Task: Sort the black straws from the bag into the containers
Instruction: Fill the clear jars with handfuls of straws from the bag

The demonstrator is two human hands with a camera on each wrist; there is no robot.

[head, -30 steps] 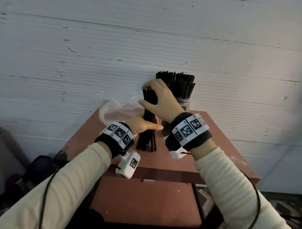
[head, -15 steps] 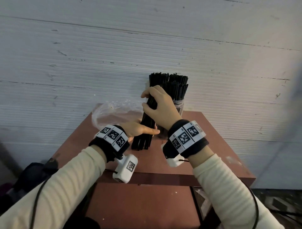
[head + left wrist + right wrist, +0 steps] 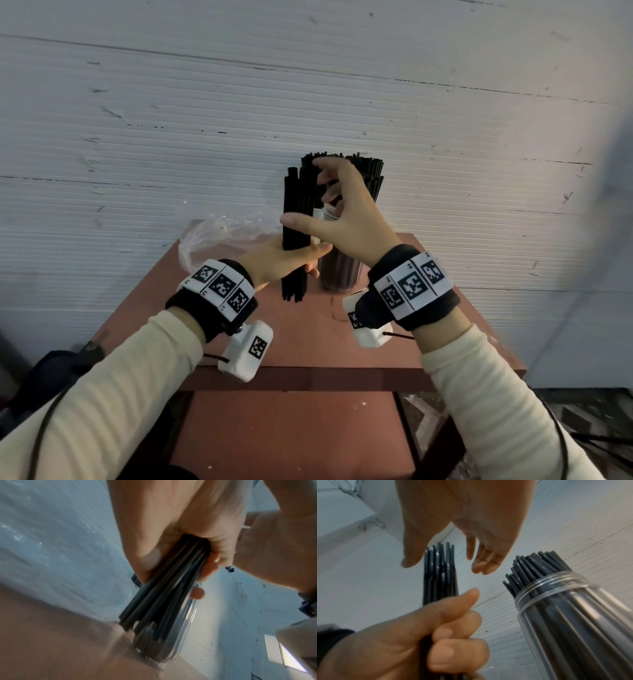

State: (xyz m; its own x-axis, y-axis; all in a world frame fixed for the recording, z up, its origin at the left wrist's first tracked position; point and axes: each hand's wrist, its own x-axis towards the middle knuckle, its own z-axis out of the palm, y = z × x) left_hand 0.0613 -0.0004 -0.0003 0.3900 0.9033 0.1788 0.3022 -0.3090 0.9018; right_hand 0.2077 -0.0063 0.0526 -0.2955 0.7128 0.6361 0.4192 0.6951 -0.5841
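Observation:
My left hand [image 3: 308, 257] grips a bundle of black straws [image 3: 294, 212] around its lower half and holds it upright on the table. In the left wrist view the left hand [image 3: 180, 561] wraps the bundle [image 3: 154, 595]. My right hand [image 3: 306, 197] is open around the bundle's upper part, thumb on the left and fingers near the tips. The right wrist view shows the right hand [image 3: 445, 565] spread with gaps on both sides of the bundle [image 3: 440, 585]. A clear plastic jar [image 3: 342, 277] packed with black straws stands just right of the bundle, also seen as the jar [image 3: 573, 615].
A crumpled clear plastic bag [image 3: 222, 236] lies at the back left of the small reddish-brown table [image 3: 308, 342]. A white ribbed wall stands right behind. A lower shelf [image 3: 291, 428] sits under the tabletop, and dark gear [image 3: 51, 370] lies on the floor at left.
The bundle has gone from leaning to upright beside the jar. My right hand has let go of its upper part and spread open. My left hand keeps its grip.

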